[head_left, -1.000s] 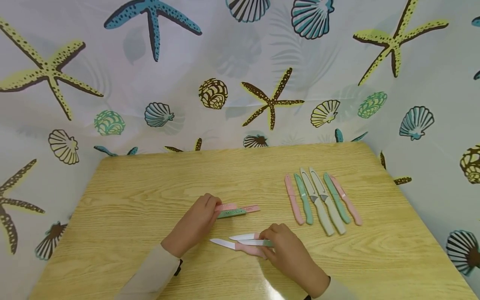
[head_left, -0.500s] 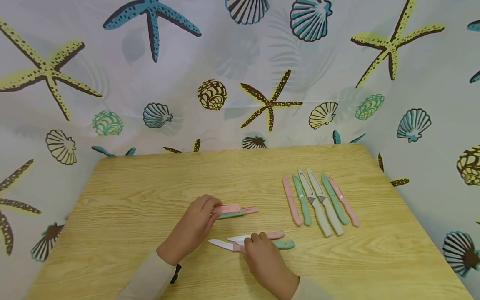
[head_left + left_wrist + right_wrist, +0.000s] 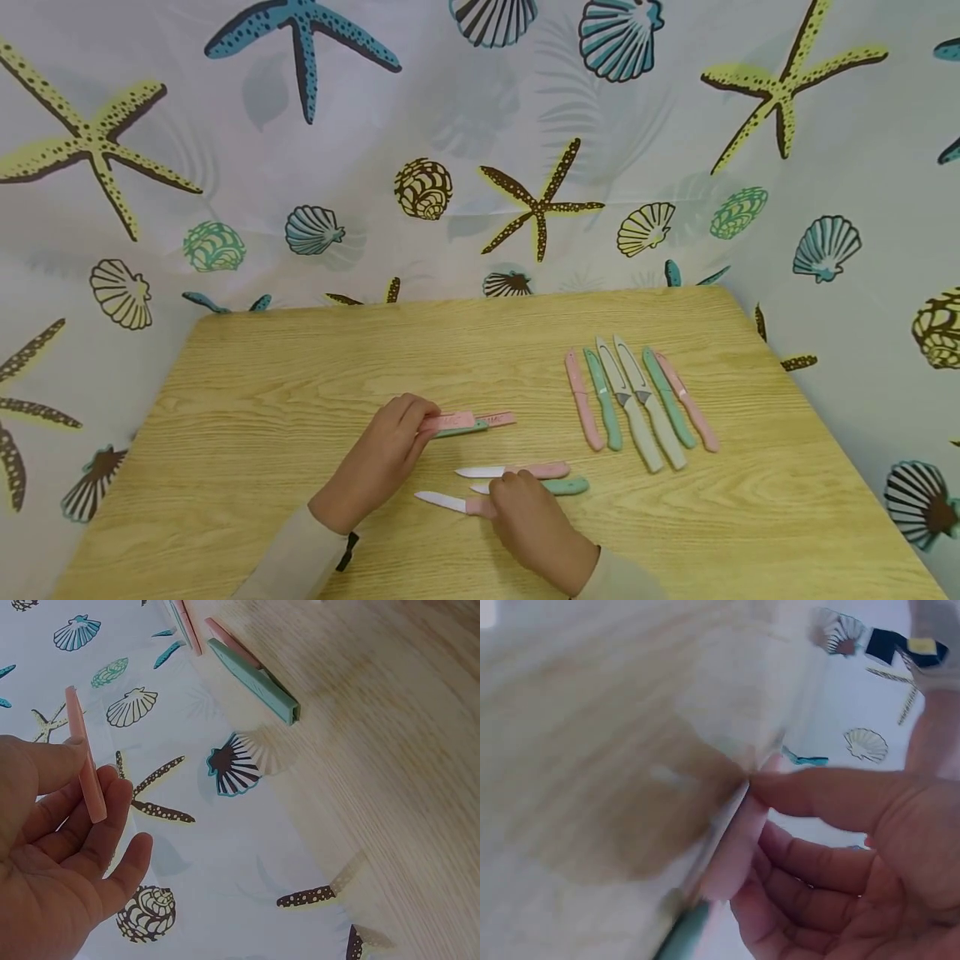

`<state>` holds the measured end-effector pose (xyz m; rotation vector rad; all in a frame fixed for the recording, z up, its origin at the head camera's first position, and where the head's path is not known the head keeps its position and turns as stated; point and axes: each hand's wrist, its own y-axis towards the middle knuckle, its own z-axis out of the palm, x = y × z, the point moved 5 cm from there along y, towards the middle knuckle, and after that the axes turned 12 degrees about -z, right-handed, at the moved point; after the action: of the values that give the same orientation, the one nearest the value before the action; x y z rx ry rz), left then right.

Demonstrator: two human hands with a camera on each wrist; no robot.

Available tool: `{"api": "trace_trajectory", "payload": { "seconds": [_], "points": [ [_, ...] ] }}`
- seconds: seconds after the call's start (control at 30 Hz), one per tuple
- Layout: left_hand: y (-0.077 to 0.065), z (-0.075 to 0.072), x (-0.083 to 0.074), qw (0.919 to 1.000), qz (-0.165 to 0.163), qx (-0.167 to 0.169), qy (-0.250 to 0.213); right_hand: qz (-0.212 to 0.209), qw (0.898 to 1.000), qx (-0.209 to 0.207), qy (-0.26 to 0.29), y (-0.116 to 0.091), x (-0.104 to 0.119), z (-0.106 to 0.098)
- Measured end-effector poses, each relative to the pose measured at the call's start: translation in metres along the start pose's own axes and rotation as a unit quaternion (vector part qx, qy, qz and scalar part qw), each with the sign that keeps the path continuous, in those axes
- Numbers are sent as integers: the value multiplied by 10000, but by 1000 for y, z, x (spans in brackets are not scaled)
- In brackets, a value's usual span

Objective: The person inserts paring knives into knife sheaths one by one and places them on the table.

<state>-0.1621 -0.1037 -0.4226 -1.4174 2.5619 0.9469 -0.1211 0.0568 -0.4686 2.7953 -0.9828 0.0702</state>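
Note:
In the head view my left hand [image 3: 392,437] holds a pink knife sheath [image 3: 454,420]. The left wrist view shows thumb and fingers pinching this pink sheath [image 3: 88,761] by its middle. A green sheath [image 3: 253,679] and another pink sheath [image 3: 225,636] lie close by on the table. My right hand [image 3: 534,529] is over the bare paring knives, thumb and index finger pinching the green-handled knife [image 3: 566,486] around its blade. Behind it lies a pink-handled knife [image 3: 547,470]. A second pink-handled knife [image 3: 444,500] lies in front, its handle mostly hidden under the right hand.
At the right side of the wooden table [image 3: 285,367] several sheathed knives lie in a row: pink [image 3: 583,400], green [image 3: 604,400], white [image 3: 637,417], another green [image 3: 670,400], another pink [image 3: 686,402]. A white cloth [image 3: 450,108] printed with shells and starfish surrounds the table's back and sides.
My right hand has moved left from the knife handles onto the blade part. The front pink-handled knife now lies slightly nearer me, apart from the green one. My left hand stays put with the pink sheath.

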Motion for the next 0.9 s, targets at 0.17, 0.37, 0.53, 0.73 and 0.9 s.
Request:
{"api": "trace_trajectory", "payload": {
  "seconds": [0.17,0.37,0.53,0.73,0.9],
  "points": [
    [0,-1,2,9998,-141,37,122,413,9935,-451,963,-9,-13,-26],
    [-1,-5,6,9996,-199,-27,179,897,9853,-1331,583,-34,-33,-61],
    [-1,-7,7,9996,-156,-16,225,818,9793,-1846,127,-45,-41,-77],
    [0,-8,4,9998,-116,44,165,708,9754,-2085,-88,-45,-45,-82],
    [1,-8,1,9999,-46,70,116,705,9751,-2102,-108,-42,-45,-82]
  ]
}}
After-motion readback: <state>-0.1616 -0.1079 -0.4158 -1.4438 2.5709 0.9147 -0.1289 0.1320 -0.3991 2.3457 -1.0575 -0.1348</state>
